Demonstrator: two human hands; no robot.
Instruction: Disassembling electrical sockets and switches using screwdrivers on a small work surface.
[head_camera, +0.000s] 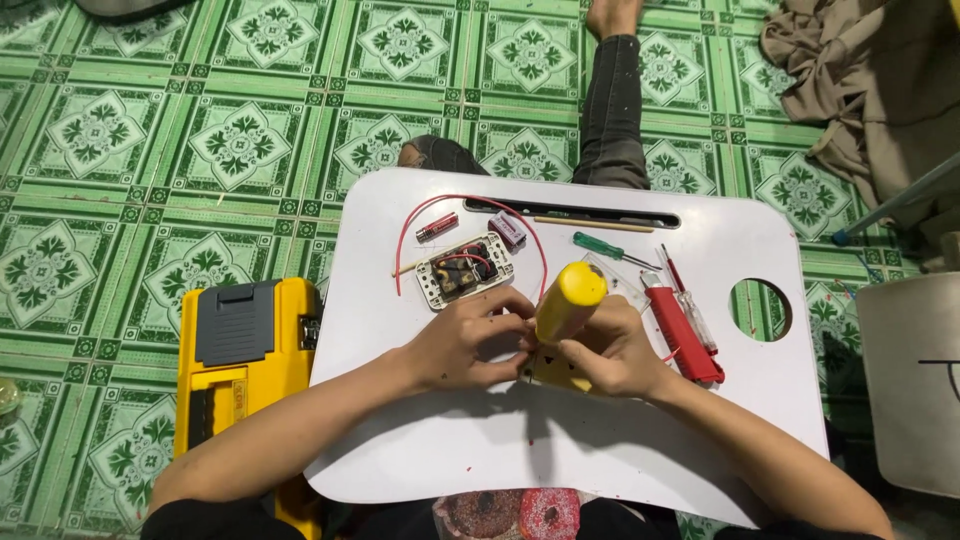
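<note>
My right hand (615, 350) grips a screwdriver by its thick yellow handle (570, 300), held upright over a small pale part (548, 372) on the white lap table (560, 440). My left hand (470, 340) pinches that same part and a thin red wire at the tool's tip; the tip itself is hidden by my fingers. Just beyond my left hand lies an opened white switch unit (462, 270) with a red wire (405, 235) looping from it.
On the table lie a red battery (437, 226), a small purple piece (508, 230), a green-handled screwdriver (605, 248), a red utility knife (685, 335) and a wooden stick (590, 224). A yellow tool case (240, 370) sits left on the green tiled floor. Crumpled cloth (860, 70) lies far right.
</note>
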